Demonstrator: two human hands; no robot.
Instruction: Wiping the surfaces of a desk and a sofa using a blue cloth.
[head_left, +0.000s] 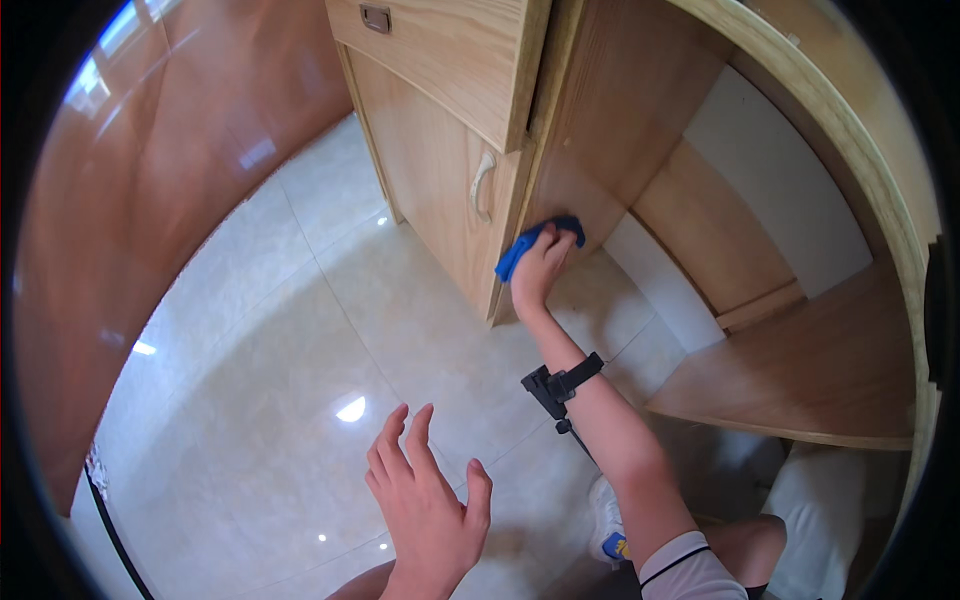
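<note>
A folded blue cloth (517, 253) is pressed by my right hand (541, 268) against the inner side panel (592, 142) of a wooden desk, low down near its front edge. My fingers hide part of the cloth. Just left of it is a cabinet door (427, 165) with a pale curved handle (481, 187). My left hand (427, 487) hovers over the tiled floor with its fingers apart and holds nothing. A black strap with a small device (559, 386) sits around my right forearm.
Above the door is a drawer (442, 52) with a recessed metal pull. The curved desk edge (862, 112) arches over the right side. A glossy reddish-brown panel (150, 187) stands at left. A black cable (112, 525) lies at lower left; my shoe (606, 517) is below my right arm.
</note>
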